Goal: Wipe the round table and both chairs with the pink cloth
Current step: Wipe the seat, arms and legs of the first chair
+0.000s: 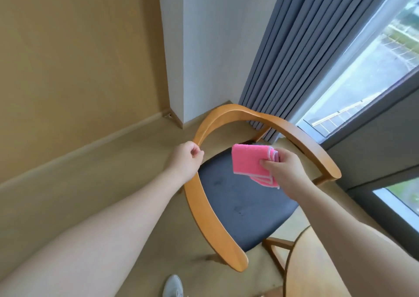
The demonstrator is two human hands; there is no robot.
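A wooden chair (210, 224) with a curved armrest rail and a dark blue seat (240, 203) stands in the middle of the view. My left hand (187, 158) grips the left side of the rail. My right hand (283, 169) holds a folded pink cloth (248, 162) above the seat, not touching it. The edge of the round wooden table (299, 269) shows at the lower right, partly hidden by my right arm. Only one chair is in view.
Grey curtains (301, 54) and a large window (374, 70) rise behind the chair on the right. A white wall corner (204, 47) and a tan wall (79, 58) stand to the left. Beige carpet (113, 183) lies around the chair. A grey shoe (173, 286) shows at the bottom.
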